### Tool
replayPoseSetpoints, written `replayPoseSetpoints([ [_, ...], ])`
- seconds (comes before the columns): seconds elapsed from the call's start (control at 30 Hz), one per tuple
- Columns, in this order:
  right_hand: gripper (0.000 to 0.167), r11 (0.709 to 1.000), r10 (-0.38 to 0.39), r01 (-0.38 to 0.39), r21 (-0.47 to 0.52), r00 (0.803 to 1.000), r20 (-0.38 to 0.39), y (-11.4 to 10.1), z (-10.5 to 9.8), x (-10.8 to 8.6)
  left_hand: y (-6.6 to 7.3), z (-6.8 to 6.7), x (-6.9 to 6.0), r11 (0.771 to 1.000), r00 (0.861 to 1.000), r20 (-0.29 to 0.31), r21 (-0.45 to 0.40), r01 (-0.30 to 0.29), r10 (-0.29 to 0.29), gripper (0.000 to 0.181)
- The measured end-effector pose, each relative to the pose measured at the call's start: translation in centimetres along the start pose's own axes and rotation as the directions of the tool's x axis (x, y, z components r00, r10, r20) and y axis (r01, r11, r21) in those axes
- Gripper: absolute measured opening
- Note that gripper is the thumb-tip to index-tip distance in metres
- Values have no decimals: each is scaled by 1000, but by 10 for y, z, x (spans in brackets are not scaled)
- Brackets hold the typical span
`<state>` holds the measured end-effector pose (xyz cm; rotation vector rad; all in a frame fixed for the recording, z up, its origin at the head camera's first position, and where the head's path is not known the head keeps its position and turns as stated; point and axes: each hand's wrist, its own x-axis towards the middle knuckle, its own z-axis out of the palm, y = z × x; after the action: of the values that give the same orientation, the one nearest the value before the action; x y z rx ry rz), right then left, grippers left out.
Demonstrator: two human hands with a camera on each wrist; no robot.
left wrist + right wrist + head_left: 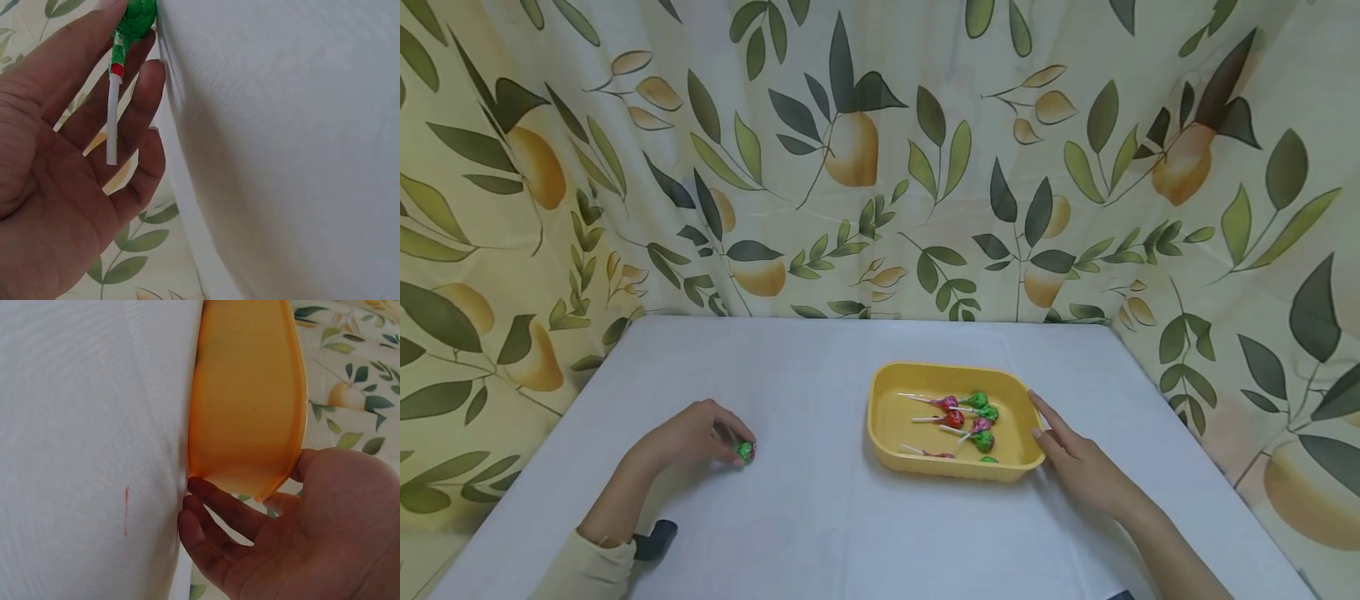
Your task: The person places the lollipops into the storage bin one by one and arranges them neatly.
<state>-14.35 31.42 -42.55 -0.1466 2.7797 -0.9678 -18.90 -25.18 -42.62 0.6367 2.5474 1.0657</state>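
Observation:
At the left, my left hand [694, 435] pinches a lollipop [746, 451] in a green wrapper, just over the white tabletop. In the left wrist view, the lollipop's green head [139, 22] lies between thumb and fingertips, its white stick pointing down past the loosely bent other fingers. A shallow yellow tray [940, 468] stands right of centre with several wrapped lollipops [981, 437] in it, green, red and pink. My right hand [1086, 467] holds the tray's right end. In the right wrist view, the thumb is at the rim and fingertips [199, 486] touch low on the outer wall.
White cloth [790, 533] covers the table. A leaf-and-fruit patterned curtain [865, 233] hangs behind and along both sides. A dark strap piece [656, 540] shows at the left wrist.

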Motion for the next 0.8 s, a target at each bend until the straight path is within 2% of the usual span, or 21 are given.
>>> replayPoseSetpoints([
  [0.13, 66, 1000, 0, 0, 11, 1000, 6, 0, 0, 0, 1, 0, -1, 1000, 1000, -13, 23, 4, -4, 25],
  [0.27, 66, 1000, -1, 1, 7, 1000, 3, -1, 0, 0, 4, 0, -1, 999, 999, -52, 47, 9, -7, 25],
  [0.47, 66, 1000, 4, -4, 1, 1000, 1, 0, 0, -1, 8, -3, 6, 999, 996, -91, 45, 4, 0, 25],
  [0.8, 66, 1000, 10, -10, -15, 1000, -3, 0, 0, -1, 25, -5, 30, 993, 988, -110, 58, -103, 109, 21],
])
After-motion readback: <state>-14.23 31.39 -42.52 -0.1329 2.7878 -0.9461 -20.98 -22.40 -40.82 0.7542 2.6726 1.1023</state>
